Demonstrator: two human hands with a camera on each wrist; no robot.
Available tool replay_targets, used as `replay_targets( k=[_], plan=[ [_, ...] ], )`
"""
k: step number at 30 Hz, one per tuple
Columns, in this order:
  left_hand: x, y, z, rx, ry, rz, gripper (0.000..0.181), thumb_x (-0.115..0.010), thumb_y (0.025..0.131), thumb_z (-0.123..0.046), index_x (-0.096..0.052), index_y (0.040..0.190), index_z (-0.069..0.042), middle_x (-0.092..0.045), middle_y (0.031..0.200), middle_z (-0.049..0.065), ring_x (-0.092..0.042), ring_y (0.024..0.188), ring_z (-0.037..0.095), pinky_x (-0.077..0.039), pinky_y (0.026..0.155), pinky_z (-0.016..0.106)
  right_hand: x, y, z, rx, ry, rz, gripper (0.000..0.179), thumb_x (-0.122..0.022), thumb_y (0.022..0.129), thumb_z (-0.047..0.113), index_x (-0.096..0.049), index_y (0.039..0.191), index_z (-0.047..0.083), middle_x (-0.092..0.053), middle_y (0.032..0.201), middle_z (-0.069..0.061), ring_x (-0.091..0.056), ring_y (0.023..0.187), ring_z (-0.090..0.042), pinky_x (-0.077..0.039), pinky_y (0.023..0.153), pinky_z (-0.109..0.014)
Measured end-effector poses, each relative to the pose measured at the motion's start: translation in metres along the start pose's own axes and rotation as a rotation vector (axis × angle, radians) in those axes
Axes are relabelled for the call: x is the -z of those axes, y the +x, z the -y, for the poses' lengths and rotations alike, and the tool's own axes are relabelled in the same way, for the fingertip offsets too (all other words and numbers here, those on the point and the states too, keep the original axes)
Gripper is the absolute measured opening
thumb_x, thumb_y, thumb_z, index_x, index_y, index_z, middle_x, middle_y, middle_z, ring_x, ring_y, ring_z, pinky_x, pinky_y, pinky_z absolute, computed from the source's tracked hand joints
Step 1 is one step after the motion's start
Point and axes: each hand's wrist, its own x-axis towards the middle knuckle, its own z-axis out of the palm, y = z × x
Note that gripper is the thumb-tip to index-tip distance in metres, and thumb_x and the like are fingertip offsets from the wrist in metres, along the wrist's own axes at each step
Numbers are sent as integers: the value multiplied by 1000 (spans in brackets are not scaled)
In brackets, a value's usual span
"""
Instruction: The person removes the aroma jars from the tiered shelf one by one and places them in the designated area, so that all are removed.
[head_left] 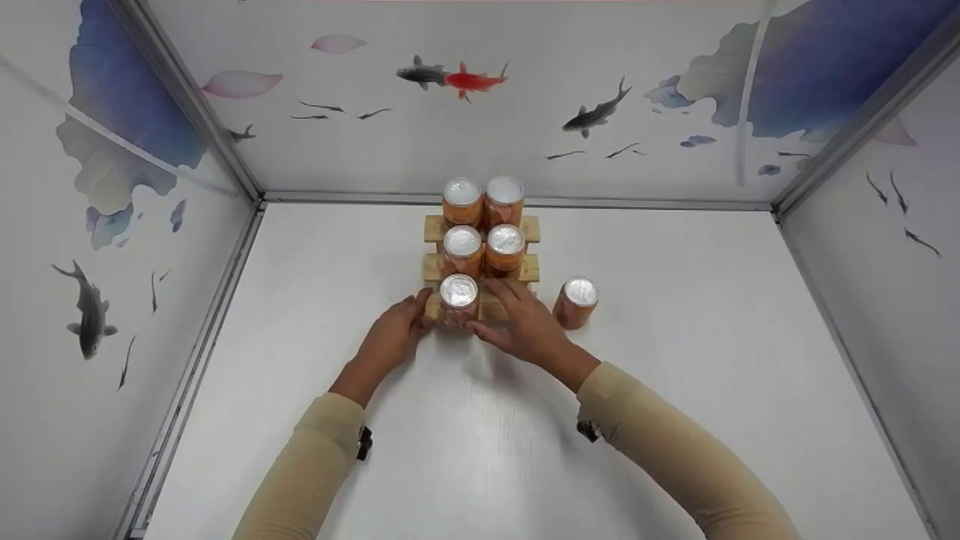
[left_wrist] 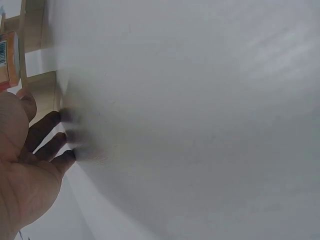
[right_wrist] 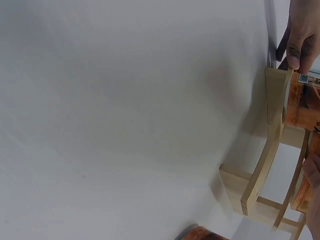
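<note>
A stepped wooden rack (head_left: 434,266) carries orange cans with silver tops: two at the back, two in the middle and a front-left can (head_left: 459,291). My left hand (head_left: 391,331) holds the rack's front left end. In the left wrist view, the left hand's (left_wrist: 30,165) thumb lies against the board and its other fingertips touch the table. My right hand (head_left: 531,324) is over the front step's right side, fingers spread, thumb near the front can's base. Only a bit of the right hand (right_wrist: 314,175) shows in the right wrist view. It holds no can.
Another orange can (head_left: 576,304) stands on the white table (head_left: 675,360), just right of the rack. White panels with painted fish (head_left: 592,112) enclose the table at the back and both sides. The rack stands close to the back panel.
</note>
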Motion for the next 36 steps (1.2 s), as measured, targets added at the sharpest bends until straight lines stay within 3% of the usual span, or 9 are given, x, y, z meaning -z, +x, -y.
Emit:
replay_targets(
  k=[5,15,23,29,36],
  plan=[
    [1,0,-1,-9,-9,-14,58,-58,117,-22,-41,172,-17,-54,165,28,-51,156,45,-45,129,60,-7,6,5,-4,40,9,74,-84,100,44,-55,155,5,-67,144,-15,-70,131,-33,-62,109,-52],
    [1,1,-2,-35,-16,-37,55,-59,116,-19,-45,170,-16,-59,159,28,-55,152,47,-47,126,62,-14,11,10,-93,81,23,79,-85,99,45,-52,157,3,-66,146,-16,-70,132,-35,-61,111,-55],
    [0,1,-1,-12,0,-19,56,-58,116,-18,-43,170,-17,-58,160,28,-55,152,47,-47,126,61,-18,14,13,-102,92,29,79,-85,100,43,-50,157,1,-63,149,-19,-67,136,-35,-59,114,-55],
    [0,2,-1,6,11,-2,58,-57,117,-20,-39,173,-20,-54,163,31,-54,153,48,-46,127,62,-22,17,15,-79,72,-1,75,-84,101,43,-51,152,1,-65,140,-19,-71,126,-33,-62,107,-53],
    [-1,1,-1,21,9,2,60,-59,117,-23,-38,173,-21,-53,164,30,-53,154,47,-46,127,62,-25,20,20,-123,82,-4,74,-85,100,42,-52,152,0,-66,137,-18,-70,126,-34,-62,107,-55]
  ],
)
